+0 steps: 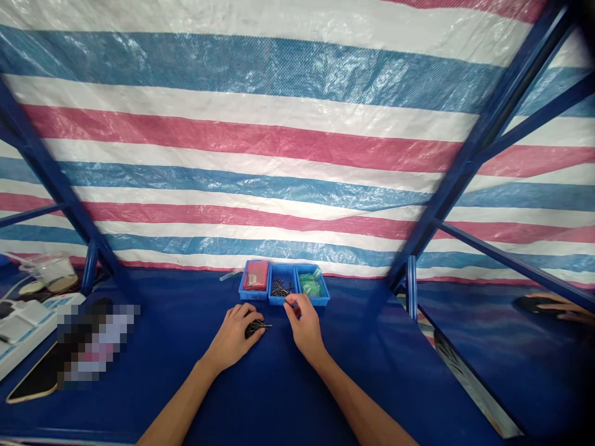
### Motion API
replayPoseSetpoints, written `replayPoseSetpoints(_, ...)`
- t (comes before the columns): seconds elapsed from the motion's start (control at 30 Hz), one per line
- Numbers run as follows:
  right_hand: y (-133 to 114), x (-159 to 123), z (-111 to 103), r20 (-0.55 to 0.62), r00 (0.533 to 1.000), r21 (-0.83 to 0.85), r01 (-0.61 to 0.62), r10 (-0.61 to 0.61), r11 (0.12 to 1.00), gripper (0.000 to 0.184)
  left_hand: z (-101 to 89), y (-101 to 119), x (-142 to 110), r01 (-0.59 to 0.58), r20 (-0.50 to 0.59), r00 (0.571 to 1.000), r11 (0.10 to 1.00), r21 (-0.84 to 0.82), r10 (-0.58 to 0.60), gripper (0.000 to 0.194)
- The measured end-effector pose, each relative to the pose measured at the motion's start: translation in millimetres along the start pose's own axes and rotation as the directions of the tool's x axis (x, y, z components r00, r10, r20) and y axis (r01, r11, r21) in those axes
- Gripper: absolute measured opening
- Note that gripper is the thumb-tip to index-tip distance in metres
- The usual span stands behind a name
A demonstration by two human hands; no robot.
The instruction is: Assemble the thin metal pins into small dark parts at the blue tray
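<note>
My left hand (237, 331) rests low over the blue tabletop, its fingers curled round a bunch of dark screws (255, 327). One screw sticks out to the right past the fingertips. My right hand (303, 322) is at the front edge of the middle blue bin (277, 301), thumb and forefinger pinched together. Whatever lies between those fingertips is too small to make out. More dark screws (281, 287) lie loose inside that bin. On its left, a blue bin (253, 296) holds red plastic packets (256, 275); on its right, another (320, 301) holds green packets (310, 285).
A small clear bag (227, 275) lies left of the bins. Far left are a white power strip (35, 328) and a dark flat board (35, 375). Blue metal posts (437, 192) stand either side before a striped sheet (260, 142). Another person's hand (564, 305) shows far right.
</note>
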State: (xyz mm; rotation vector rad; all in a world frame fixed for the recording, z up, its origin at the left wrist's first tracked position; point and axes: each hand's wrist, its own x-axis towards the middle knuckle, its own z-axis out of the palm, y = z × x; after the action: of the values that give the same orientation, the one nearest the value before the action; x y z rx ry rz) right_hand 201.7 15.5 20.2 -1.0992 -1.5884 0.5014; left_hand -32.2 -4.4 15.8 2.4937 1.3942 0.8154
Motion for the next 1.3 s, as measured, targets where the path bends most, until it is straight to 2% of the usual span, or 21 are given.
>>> replayPoseSetpoints(0.67, 10.5, -2.2, -2.9, -0.008, 0.999, 0.007, -0.053, 0.053, 0.999, 0.026, -1.2, 1.9, -1.1, -0.01, -0.021, 1.0, 1.0, -0.012, 0.01, 0.018)
replayPoseSetpoints(1.03, 6.6, -3.6, -4.4, -0.025, 0.992, 0.013, -0.126, 0.126, 0.992, 0.029, 0.0, 0.8, -0.8, -0.001, -0.006, 1.0, 1.0, -0.02, 0.001, 0.019)
replayPoseSetpoints(1.3, 3.6, -2.1, -6.8, -0.022, 0.992, -0.004, -0.124, 0.124, 0.992, 0.032, -0.3, -0.3, -0.5, 0.009, 0.008, 1.0, 1.0, -0.028, -0.009, 0.02)
